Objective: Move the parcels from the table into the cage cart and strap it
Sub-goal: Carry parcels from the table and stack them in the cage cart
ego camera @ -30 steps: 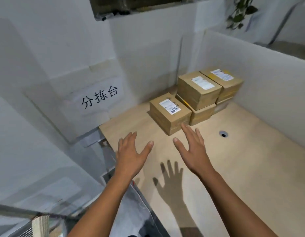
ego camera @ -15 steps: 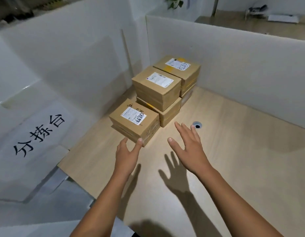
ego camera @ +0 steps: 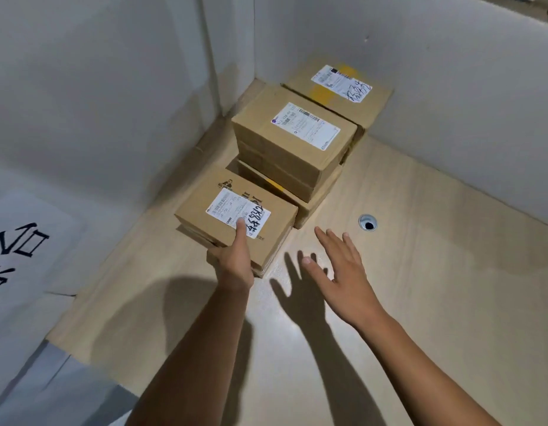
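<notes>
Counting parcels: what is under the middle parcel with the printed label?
Another cardboard parcel lies under the middle parcel, resting on the table. Only its edges and some yellow tape show; its top is covered.

At the far left corner of the table (ego camera: pixel 420 318), against both partitions (ego camera: pixel 451 103): back parcel (ego camera: pixel 337 90). Directly before it, touching: top parcel (ego camera: pixel 285 142) stacked on lower parcel (ego camera: pixel 312 207). Before those, nearer the left edge: front parcel (ego camera: pixel 199 210), left hand (ego camera: pixel 234 262) at its near corner, thumb on top. Right of it, over bare table: right hand (ego camera: pixel 343 272), cable hole (ego camera: pixel 367 222) just beyond.
</notes>
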`<state>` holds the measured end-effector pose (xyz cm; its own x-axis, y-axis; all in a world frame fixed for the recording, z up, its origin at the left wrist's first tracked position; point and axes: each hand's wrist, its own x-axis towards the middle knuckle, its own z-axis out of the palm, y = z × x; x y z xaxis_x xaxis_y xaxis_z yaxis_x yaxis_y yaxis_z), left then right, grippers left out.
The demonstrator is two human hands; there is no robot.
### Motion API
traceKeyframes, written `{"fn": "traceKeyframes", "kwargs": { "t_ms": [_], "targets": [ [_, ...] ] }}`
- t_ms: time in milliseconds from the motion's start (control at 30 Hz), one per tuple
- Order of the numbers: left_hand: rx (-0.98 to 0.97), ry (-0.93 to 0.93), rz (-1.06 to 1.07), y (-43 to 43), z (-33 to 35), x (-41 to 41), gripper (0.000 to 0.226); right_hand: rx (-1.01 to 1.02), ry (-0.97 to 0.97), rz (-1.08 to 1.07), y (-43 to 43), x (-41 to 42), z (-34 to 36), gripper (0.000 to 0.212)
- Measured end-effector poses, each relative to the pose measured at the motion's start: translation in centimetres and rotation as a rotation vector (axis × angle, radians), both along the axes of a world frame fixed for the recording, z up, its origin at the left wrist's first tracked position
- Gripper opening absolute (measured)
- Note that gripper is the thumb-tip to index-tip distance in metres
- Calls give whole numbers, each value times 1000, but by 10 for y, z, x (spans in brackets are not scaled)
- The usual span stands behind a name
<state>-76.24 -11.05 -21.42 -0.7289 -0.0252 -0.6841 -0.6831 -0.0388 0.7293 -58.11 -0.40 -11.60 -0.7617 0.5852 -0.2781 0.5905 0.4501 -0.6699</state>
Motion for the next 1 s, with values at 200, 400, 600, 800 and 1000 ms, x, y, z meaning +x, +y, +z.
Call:
{"fn": "traceKeyframes", "kwargs": {
  "t_ms": [200, 400, 600, 800, 1000],
  "targets": [
    [40, 44, -114, -17, -3, 9, 59, -48, -19, -56, 0, 9, -6, 77],
    [126, 115, -340, -59, 8, 67, 45, -130, -35, -86, -13, 34, -24, 79],
    [77, 103, -582, -105, 9, 149, 47, -326, -53, 12, -41, 88, -57, 59],
    [-86, 27, -524, -149, 6, 239, 74, -494, 39, 111, -75, 174, -77, 63],
    [-49, -3, -327, -179, 8, 319, 78, -473, 73, 144, -100, 235, -85, 64]
  ]
}}
